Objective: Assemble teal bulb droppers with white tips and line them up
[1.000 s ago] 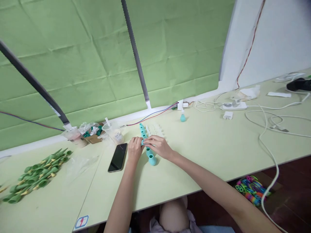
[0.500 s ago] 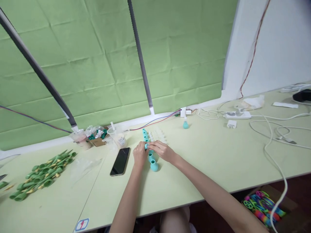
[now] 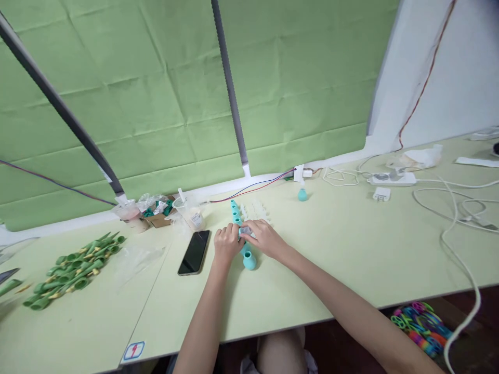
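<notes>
My left hand (image 3: 227, 244) is closed around a small teal rubber bulb (image 3: 240, 231), mostly covered by the fingers. Pinched in my right hand (image 3: 265, 240) is a translucent tip (image 3: 245, 230), which meets the bulb's mouth. Whether the tip is seated in it I cannot tell. Below the hands stands a teal bulb with an open neck (image 3: 249, 261), another partly hidden behind it. More teal bulbs (image 3: 234, 206) continue the row beyond my fingers. Beside them lie several translucent white tips (image 3: 258, 209). One teal bulb with a pale tip (image 3: 302, 195) stands apart at the back.
A phone (image 3: 194, 252) lies left of my left hand. Plastic cups (image 3: 191, 210) and a small cardboard box (image 3: 158, 218) stand at the back left. Green tubular pieces (image 3: 78, 267) are heaped farther left. A power strip (image 3: 392, 179) and white cables (image 3: 452, 223) occupy the right side.
The translucent tip between my hands shows more plainly now, and my right hand's fingers have shifted around it. The whole view has moved slightly.
</notes>
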### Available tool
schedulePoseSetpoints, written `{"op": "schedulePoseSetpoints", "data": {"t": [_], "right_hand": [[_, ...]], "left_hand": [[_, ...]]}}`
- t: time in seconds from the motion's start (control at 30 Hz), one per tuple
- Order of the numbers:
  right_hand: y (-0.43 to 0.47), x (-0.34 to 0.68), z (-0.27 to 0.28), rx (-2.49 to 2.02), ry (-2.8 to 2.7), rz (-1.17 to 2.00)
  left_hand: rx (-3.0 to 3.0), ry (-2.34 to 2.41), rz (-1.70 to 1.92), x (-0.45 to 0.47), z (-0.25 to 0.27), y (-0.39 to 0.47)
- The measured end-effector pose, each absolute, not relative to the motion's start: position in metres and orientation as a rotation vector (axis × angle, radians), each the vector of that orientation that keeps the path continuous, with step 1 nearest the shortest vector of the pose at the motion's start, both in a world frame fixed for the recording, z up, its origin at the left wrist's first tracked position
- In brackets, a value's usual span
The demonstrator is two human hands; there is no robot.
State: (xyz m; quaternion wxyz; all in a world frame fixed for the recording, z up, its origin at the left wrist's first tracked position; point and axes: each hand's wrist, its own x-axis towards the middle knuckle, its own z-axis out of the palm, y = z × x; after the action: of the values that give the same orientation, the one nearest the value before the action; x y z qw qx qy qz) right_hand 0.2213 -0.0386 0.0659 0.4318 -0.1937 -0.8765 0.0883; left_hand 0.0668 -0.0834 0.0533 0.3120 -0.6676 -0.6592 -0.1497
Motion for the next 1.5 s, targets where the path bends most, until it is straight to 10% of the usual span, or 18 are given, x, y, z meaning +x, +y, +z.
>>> {"op": "schedulePoseSetpoints", "data": {"t": [0.4, 0.67, 1.5], "right_hand": [[-0.026, 0.237, 0.065, -0.422, -2.262, -0.244], [0.014, 0.271, 0.07, -1.019, -2.0, 0.216], [0.007, 0.268, 0.056, -0.788, -2.6, 0.011]], "left_hand": [[-0.98, -2.637, -0.586, 0.001, 0.064, -0.082], [-1.184, -2.597, -0.893, 0.025, 0.042, -0.063], [-1.481, -2.129, -1.225, 0.022, 0.041, -0.067]]}}
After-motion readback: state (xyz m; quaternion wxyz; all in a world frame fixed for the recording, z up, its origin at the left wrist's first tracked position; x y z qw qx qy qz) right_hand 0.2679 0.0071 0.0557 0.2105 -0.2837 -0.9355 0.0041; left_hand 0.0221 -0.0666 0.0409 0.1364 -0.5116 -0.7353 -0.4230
